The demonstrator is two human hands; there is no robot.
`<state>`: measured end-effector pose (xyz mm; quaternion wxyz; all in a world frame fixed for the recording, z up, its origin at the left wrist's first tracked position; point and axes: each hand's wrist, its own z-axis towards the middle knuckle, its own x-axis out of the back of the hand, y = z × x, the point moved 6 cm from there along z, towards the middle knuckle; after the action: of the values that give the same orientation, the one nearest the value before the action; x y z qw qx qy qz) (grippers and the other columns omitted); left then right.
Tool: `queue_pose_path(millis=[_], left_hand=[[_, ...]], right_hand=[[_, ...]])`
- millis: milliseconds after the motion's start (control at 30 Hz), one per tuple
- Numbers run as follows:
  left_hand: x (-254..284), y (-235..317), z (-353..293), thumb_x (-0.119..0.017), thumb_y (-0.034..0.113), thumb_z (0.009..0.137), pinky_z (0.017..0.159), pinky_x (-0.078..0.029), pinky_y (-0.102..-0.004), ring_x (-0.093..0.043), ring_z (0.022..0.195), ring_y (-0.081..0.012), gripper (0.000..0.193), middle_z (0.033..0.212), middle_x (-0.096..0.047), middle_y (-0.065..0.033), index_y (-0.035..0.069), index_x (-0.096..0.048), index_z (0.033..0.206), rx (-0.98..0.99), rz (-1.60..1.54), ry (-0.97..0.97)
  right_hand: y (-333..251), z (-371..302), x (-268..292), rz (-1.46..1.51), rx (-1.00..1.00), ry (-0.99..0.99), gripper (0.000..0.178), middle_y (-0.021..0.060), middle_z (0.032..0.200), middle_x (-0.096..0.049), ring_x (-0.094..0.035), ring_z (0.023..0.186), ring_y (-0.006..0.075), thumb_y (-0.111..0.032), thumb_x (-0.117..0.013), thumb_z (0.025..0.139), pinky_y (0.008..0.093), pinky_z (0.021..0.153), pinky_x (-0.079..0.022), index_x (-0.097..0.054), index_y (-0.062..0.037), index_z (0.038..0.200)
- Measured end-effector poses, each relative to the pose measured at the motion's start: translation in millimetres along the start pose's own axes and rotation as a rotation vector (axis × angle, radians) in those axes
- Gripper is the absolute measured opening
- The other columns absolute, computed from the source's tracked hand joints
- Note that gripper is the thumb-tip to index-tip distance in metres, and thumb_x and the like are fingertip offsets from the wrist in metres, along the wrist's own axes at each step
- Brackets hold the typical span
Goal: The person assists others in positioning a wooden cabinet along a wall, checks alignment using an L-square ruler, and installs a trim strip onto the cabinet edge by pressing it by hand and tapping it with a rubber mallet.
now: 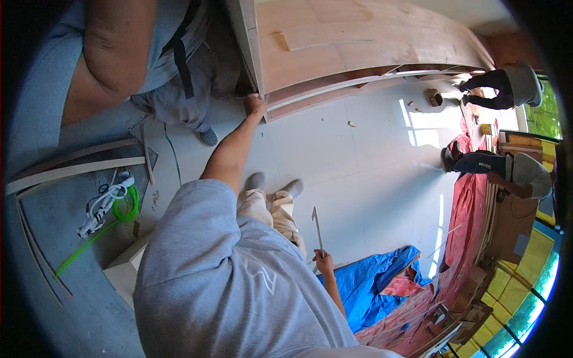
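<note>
My left hand (255, 106) is closed on the near lower corner of a large plywood panel frame (334, 89), with that arm stretched out ahead of me. Low at my right side, my right hand (323, 262) grips a thin hand tool (317, 230) with a slim shaft and a small angled head. Its exact kind is too small to make out. The tool points upward, away from the panel. Close on the left, a person in a grey shirt (42, 101) stands by the panel's end; their hands are hidden.
Pale tiles (370, 179) cover the floor, with small scraps on it. A blue tarp (364, 280) and red sheeting (465, 209) lie to the right. Two people (525, 176) bend over at far right. Left are curved wood strips (77, 174), a green cord (126, 206) and white cable (104, 200).
</note>
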<state>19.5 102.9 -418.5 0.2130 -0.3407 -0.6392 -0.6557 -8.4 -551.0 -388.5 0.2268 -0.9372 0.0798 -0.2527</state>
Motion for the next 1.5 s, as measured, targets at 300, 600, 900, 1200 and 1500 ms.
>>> queue_pose_path(millis=[300,600,900,1200,1500], left_hand=[[-0.4,0.4,-0.7,-0.054,0.016,0.075,0.058,-0.046,-0.0414,-0.060,0.069,-0.0365,0.017,0.070,-0.059,-0.0218,0.002,-0.061,0.068,0.107,0.053,-0.018],[-1.4,-18.9,8.2,-0.055,0.032,0.078,0.072,-0.045,-0.0385,-0.061,0.078,-0.0273,0.037,0.083,-0.064,-0.0196,-0.003,-0.063,0.085,0.032,0.102,-0.183],[-12.6,-6.4,20.8,-0.062,0.031,0.074,0.069,-0.048,-0.0429,-0.061,0.082,-0.0372,0.042,0.081,-0.061,-0.0280,-0.010,-0.062,0.080,0.089,-0.029,-0.188],[-21.2,58.5,-9.4,-0.062,0.029,0.074,0.081,-0.044,-0.0361,-0.057,0.094,-0.0298,0.041,0.102,-0.060,-0.0188,-0.004,-0.060,0.097,0.196,0.024,-0.421],[-46.1,0.2,-8.8,-0.058,0.026,0.077,0.068,-0.046,-0.0326,-0.056,0.085,-0.0214,0.041,0.103,-0.059,-0.0140,0.000,-0.052,0.108,0.214,-0.161,-0.374]], right_hand=[[1.3,7.6,1.0,0.015,0.014,0.003,0.023,0.0066,0.063,-0.062,-0.058,0.059,0.0157,-0.020,-0.048,0.087,0.0292,0.057,-0.045,-0.062,-0.0046,0.096],[-15.1,5.2,-0.3,0.061,-0.058,-0.053,0.025,0.0062,0.073,-0.064,-0.059,0.067,0.0179,-0.025,-0.046,0.088,0.0318,0.063,-0.046,-0.061,-0.0078,0.099],[-0.3,3.4,-15.0,0.115,-0.124,0.001,0.029,0.0068,0.071,-0.063,-0.058,0.066,0.0188,-0.031,-0.048,0.088,0.0336,0.063,-0.046,-0.061,-0.0077,0.099],[5.7,-4.2,-16.2,0.009,-0.140,-0.011,0.027,0.0061,0.068,-0.064,-0.059,0.063,0.0185,-0.032,-0.048,0.088,0.0332,0.061,-0.047,-0.064,-0.0101,0.094],[-8.7,13.9,1.6,0.037,0.096,-0.031,0.029,0.0064,0.065,-0.062,-0.056,0.054,0.0141,-0.029,-0.048,0.088,0.0292,0.050,-0.044,-0.062,-0.0043,0.096]])
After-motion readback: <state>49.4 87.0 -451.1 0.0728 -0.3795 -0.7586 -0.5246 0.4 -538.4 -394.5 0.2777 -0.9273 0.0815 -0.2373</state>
